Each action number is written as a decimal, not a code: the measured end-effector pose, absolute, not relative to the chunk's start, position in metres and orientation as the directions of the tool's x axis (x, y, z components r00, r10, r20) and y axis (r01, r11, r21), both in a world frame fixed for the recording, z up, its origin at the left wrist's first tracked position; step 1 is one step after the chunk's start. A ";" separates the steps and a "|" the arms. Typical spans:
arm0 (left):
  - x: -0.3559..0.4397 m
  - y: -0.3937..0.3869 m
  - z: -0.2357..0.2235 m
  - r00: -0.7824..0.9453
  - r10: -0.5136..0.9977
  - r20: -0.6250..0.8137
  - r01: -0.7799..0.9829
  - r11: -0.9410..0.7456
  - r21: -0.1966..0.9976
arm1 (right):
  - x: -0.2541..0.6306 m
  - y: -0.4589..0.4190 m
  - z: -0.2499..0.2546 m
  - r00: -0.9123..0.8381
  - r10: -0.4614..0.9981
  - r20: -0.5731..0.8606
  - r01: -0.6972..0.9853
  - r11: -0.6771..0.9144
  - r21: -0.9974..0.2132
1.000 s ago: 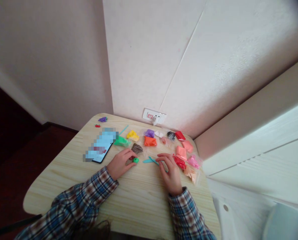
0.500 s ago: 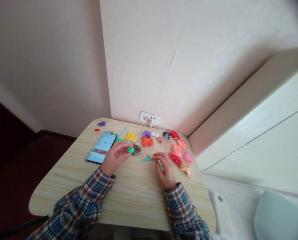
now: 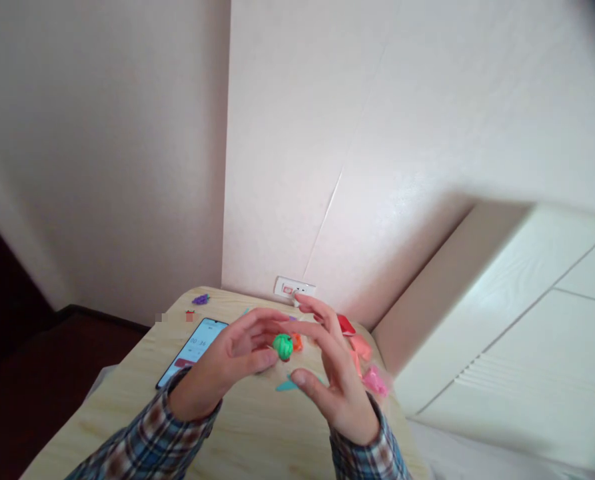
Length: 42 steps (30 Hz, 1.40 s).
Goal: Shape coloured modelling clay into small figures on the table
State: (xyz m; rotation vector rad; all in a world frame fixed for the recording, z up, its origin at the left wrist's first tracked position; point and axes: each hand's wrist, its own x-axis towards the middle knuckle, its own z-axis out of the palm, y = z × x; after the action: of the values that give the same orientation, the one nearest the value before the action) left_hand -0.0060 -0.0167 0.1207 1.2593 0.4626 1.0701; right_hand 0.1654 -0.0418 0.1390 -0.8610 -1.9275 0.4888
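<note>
Two hands [image 3: 224,363] [image 3: 344,390] closer together, one ball [image 3: 282,347]

phone screen [image 3: 188,353] with large digits [image 3: 194,341] beginning 00, later ones blurred, smaller marks [image 3: 210,327] too tiny to read

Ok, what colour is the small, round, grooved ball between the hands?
Green; the ball shows best in the head view.

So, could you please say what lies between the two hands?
In the head view, a green ball is between left hand and right hand, with an orange packet beyond it.
</note>
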 end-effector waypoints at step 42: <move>0.031 0.025 0.157 0.685 0.709 0.170 -0.512 0.302 0.804 | 0.178 -0.020 0.163 -0.071 0.700 0.711 0.506 0.639 -0.579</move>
State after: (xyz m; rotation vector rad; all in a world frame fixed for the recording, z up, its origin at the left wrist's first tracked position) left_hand 0.0313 0.0251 0.1569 0.9677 0.2339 0.8189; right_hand 0.1783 -0.0201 0.1634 -0.9867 -1.7263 0.2132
